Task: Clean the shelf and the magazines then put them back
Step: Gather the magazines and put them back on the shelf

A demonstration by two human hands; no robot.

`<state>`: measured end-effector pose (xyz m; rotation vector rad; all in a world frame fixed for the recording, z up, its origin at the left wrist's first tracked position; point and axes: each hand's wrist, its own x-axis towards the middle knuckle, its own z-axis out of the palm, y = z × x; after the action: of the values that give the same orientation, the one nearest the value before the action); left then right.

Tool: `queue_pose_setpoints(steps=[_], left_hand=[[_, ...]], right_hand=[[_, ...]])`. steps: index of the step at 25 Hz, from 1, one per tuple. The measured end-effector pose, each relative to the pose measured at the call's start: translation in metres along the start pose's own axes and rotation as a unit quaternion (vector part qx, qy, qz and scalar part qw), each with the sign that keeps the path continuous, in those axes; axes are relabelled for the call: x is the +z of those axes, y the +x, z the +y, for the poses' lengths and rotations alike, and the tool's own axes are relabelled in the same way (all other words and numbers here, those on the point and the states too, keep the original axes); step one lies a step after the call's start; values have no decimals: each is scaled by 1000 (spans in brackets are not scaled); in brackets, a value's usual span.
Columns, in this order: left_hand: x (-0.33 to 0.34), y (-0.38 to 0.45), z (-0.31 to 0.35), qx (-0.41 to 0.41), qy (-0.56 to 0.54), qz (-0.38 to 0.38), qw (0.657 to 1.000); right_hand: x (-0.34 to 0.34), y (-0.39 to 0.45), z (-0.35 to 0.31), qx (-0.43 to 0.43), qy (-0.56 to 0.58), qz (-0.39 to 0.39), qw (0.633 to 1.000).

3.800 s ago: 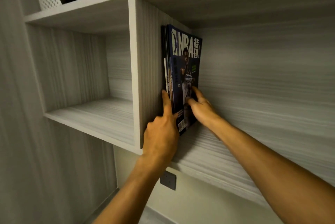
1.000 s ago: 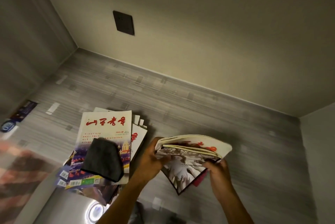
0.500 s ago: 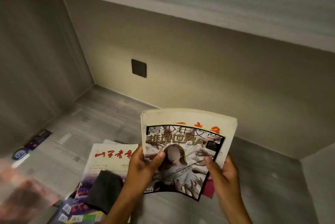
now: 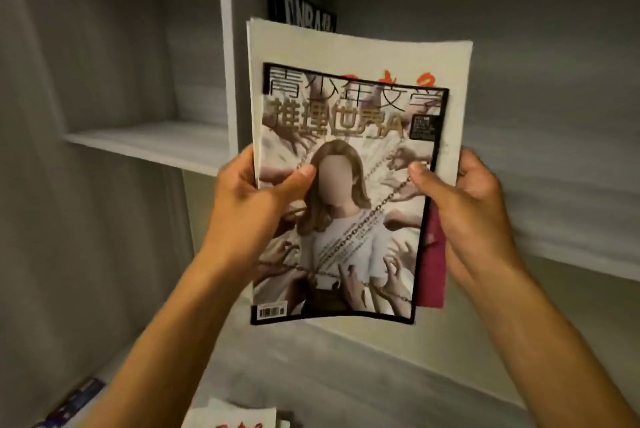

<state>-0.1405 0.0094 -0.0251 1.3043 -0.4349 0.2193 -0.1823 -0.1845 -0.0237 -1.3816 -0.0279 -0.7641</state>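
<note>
Held magazines (image 4: 341, 192): small stack, upright, raised in front of the shelf (image 4: 540, 192), covers facing the camera; front cover black-bordered, showing a long-haired figure amid reaching hands; pale larger issue and a red-edged one behind. Left hand (image 4: 247, 211): gripping the stack's left edge, thumb across the cover. Right hand (image 4: 465, 209): gripping the right edge, thumb on the cover, fingers curled behind. Dark magazines (image 4: 304, 11): standing upright in the shelf against the divider (image 4: 227, 56). Another magazine (image 4: 230, 417): on the surface (image 4: 346, 382) below, partly visible.
</note>
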Motion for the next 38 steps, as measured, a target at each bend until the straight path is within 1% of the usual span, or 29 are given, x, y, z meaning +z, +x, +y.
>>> queue_pose_setpoints(steps=[2, 4, 7, 8, 10, 11, 12, 13, 14, 16, 17, 18, 19, 21, 23, 24, 26, 27, 29, 30, 32, 36, 38], left_hand=[[7, 31, 26, 15, -24, 2, 1000], [13, 58, 44, 37, -37, 20, 998], [23, 92, 53, 68, -52, 57, 995], [27, 100, 50, 78, -53, 66, 993], [35, 118, 36, 96, -42, 83, 991], [37, 126, 27, 105, -29, 96, 989], [39, 135, 19, 114, -17, 108, 987], [42, 145, 11, 122, -7, 124, 985], [46, 155, 4, 127, -1, 145, 981], [53, 172, -5, 127, 25, 190, 973], [57, 179, -7, 126, 46, 207, 969], [61, 185, -10, 126, 68, 218, 965], [64, 192, -13, 123, 85, 226, 963], [68, 205, -18, 107, 116, 236, 959], [69, 214, -25, 102, 155, 229, 956], [67, 215, -28, 120, 167, 210, 956], [59, 211, -35, 189, 162, 156, 956], [53, 208, -40, 226, 166, 133, 951], [38, 202, -53, 275, 228, 127, 925], [30, 200, -60, 276, 262, 131, 915], [17, 198, -72, 246, 297, 126, 914], [4, 190, -78, 212, 280, 81, 933], [-7, 169, -79, 212, 253, 77, 941]], right_hand=[[19, 39, -24, -13, -20, 5, 1000], [39, 74, -44, -25, -25, 3, 999], [64, 121, -49, -33, -47, 7, 998], [70, 134, -45, -39, -89, 23, 995], [76, 151, -36, -55, -228, 58, 970], [77, 152, -30, -63, -279, 61, 956], [79, 149, -22, -68, -309, 49, 947], [81, 146, -10, -59, -322, 18, 945], [81, 142, 4, -33, -322, -33, 946], [84, 129, 36, 55, -285, -178, 940], [88, 122, 52, 82, -268, -246, 928], [93, 118, 66, 80, -277, -285, 914], [97, 116, 76, 55, -299, -298, 905], [108, 121, 91, -10, -363, -269, 892], [113, 133, 96, -48, -434, -231, 869], [113, 139, 97, -50, -447, -225, 864], [112, 146, 102, -32, -423, -229, 876], [113, 148, 105, -26, -406, -227, 885], [115, 153, 107, -17, -388, -221, 895], [118, 156, 108, -8, -397, -213, 892], [120, 162, 110, 16, -425, -192, 885], [121, 163, 103, 27, -470, -174, 865], [122, 149, 87, -10, -489, -175, 855]])
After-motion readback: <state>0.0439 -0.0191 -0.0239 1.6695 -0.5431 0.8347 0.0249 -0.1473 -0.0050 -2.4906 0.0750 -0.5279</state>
